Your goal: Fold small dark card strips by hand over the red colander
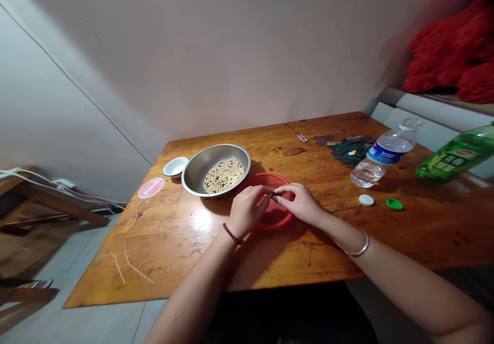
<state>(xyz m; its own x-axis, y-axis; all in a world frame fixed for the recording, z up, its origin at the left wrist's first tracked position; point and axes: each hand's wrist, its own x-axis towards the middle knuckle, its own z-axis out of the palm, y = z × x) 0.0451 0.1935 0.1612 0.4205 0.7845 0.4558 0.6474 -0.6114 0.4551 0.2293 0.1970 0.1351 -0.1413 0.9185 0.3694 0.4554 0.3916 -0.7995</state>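
Observation:
My left hand (247,209) and my right hand (301,203) meet over a shallow red plastic basket (270,180) on the wooden table (185,241). Their fingertips pinch a tiny dark piece (275,195) between them; what it is I cannot tell. Just left of the basket stands a steel bowl (196,172) with pale and dark beans heaped in its bottom. The left wrist wears a dark red bead bracelet, the right a silver bangle.
A small white dish (175,166) and a pink round tag (151,187) lie left of the bowl. To the right are an uncapped water bottle (386,154), a green bottle (455,159), their two caps, and a pile of dark chips (349,150). Loose threads lie at the table's left.

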